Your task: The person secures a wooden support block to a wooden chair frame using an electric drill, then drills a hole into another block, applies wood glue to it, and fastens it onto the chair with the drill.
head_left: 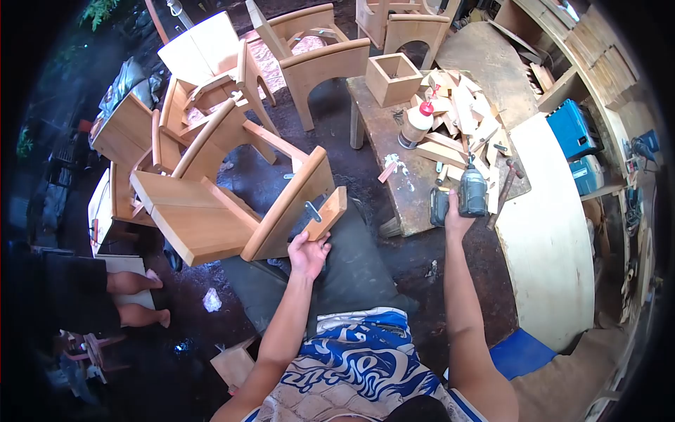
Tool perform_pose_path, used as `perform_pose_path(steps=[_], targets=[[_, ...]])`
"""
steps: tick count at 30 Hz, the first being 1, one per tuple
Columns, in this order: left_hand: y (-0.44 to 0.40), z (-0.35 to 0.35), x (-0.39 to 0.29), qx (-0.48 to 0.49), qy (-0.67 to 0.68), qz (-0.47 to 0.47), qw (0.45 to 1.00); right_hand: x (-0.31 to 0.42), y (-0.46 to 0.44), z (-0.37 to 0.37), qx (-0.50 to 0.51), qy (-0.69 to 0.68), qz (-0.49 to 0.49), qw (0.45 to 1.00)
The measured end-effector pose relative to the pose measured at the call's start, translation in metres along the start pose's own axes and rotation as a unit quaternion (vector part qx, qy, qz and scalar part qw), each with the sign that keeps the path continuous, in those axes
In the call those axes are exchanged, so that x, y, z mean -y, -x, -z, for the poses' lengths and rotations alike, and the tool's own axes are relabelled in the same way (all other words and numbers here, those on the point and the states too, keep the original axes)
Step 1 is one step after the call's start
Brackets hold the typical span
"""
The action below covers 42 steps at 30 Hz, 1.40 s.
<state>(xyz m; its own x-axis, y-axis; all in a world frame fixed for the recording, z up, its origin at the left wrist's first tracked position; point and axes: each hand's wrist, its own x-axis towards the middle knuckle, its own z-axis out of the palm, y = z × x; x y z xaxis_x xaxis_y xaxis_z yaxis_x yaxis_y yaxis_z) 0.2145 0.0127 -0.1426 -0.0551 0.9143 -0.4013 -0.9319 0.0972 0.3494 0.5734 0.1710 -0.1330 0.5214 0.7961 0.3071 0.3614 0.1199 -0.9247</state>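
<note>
My left hand (307,259) grips the lower end of a small wooden block (329,213), fingers partly hidden beneath it; a metal plate (313,211) shows between this block and the curved-rail side of a chair frame (292,218). The frame lies tilted over dark fabric (351,271), left of the worktop (404,200). My right hand (460,219) is closed round the handle of a power driver (473,190), bit pointing away, at the worktop's near edge; I cannot tell whether the tool bears on the surface.

Progress, as I judge it: the frame's sides, back and crosspieces are joined, and what looks like another plate shows inside. The held block appears to remain for fastening; whether any screw already secures it I cannot tell. The driver's bit is well apart from the plate.

Beyond the hands, a hammer (510,186) lies by the worktop's near right corner, offcuts (457,116) crowd its middle, a red-capped bottle (416,126) stands toward the left edge, and an open wooden box (394,83) occupies the far left corner. Farther out stand other chairs (327,67), largely assembled.
</note>
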Motion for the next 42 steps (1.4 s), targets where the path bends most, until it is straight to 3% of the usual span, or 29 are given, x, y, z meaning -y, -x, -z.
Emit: perform_pose_path(steps=[3,4,6,8,9,10,12,15,18,20,21,23,25,27,28,29,30,32,34,36,38,40,41,42], targets=[[0.013,0.017,-0.006,0.010,-0.032,-0.016,0.999,-0.011,0.039,0.011,-0.031,-0.036,-0.034,0.998],[0.018,0.022,-0.009,0.017,-0.059,-0.020,0.998,-0.017,0.063,0.014,-0.089,-0.005,-0.028,0.996],[0.031,0.019,-0.016,0.031,-0.094,-0.008,0.995,0.008,0.103,0.014,-0.037,0.039,-0.039,0.998],[0.041,0.018,-0.021,0.044,-0.133,0.033,0.990,0.010,0.117,-0.014,0.061,-0.061,-0.059,0.995],[0.045,0.013,-0.020,0.040,-0.132,0.034,0.990,0.009,0.110,-0.036,0.099,-0.159,-0.131,0.974],[0.049,0.005,-0.018,0.051,-0.148,0.052,0.986,0.021,0.090,-0.054,0.161,-0.214,-0.271,0.925],[0.052,-0.002,-0.017,0.069,-0.171,0.085,0.979,0.058,0.041,-0.098,0.170,-0.478,-0.452,0.734],[0.049,-0.012,-0.012,0.092,-0.209,0.066,0.971,0.054,-0.040,-0.161,0.084,-0.675,-0.578,0.451],[0.050,-0.030,-0.016,0.130,-0.205,0.046,0.969,0.033,-0.100,-0.208,-0.063,-0.703,-0.626,0.332],[0.051,-0.032,-0.014,0.105,-0.193,0.021,0.975,0.005,-0.129,-0.234,-0.099,-0.691,-0.619,0.359],[0.051,-0.033,-0.015,0.096,-0.187,0.001,0.978,-0.014,-0.137,-0.248,-0.100,-0.685,-0.589,0.416],[0.052,-0.033,-0.018,0.077,-0.188,-0.022,0.979,-0.011,-0.139,-0.250,-0.071,-0.655,-0.587,0.470],[0.049,-0.033,-0.023,0.089,-0.225,-0.028,0.970,0.025,-0.125,-0.235,-0.011,-0.656,-0.566,0.499],[0.049,-0.036,-0.027,0.080,-0.232,-0.040,0.969,0.071,-0.096,-0.203,0.137,-0.666,-0.484,0.551],[0.049,-0.036,-0.027,0.078,-0.235,-0.039,0.968,0.112,-0.076,-0.183,0.141,-0.625,-0.473,0.605],[0.050,-0.036,-0.027,0.079,-0.240,-0.038,0.967,0.135,-0.063,-0.166,0.195,-0.601,-0.417,0.653],[0.052,-0.038,-0.026,0.083,-0.234,-0.042,0.968,0.166,-0.051,-0.148,0.184,-0.584,-0.391,0.687],[0.056,-0.041,-0.029,0.104,-0.205,-0.040,0.972,0.196,-0.045,-0.109,0.225,-0.578,-0.279,0.733],[0.058,-0.040,-0.027,0.124,-0.173,-0.038,0.976,0.254,-0.037,-0.065,0.178,-0.567,-0.148,0.791],[0.057,-0.034,-0.024,0.140,-0.144,-0.041,0.979,0.301,-0.039,-0.018,0.082,-0.551,0.070,0.828],[0.053,-0.022,-0.015,0.140,-0.119,-0.038,0.982,0.344,-0.051,0.027,-0.041,-0.546,0.324,0.771],[0.051,-0.021,-0.010,0.148,-0.094,-0.033,0.984,0.384,-0.026,0.035,-0.164,-0.527,0.460,0.695],[0.052,-0.026,-0.008,0.127,-0.090,-0.027,0.987,0.399,-0.001,0.031,-0.209,-0.528,0.459,0.683],[0.054,-0.030,-0.005,0.106,-0.084,-0.020,0.991,0.376,-0.006,0.034,-0.148,-0.489,0.497,0.701]])
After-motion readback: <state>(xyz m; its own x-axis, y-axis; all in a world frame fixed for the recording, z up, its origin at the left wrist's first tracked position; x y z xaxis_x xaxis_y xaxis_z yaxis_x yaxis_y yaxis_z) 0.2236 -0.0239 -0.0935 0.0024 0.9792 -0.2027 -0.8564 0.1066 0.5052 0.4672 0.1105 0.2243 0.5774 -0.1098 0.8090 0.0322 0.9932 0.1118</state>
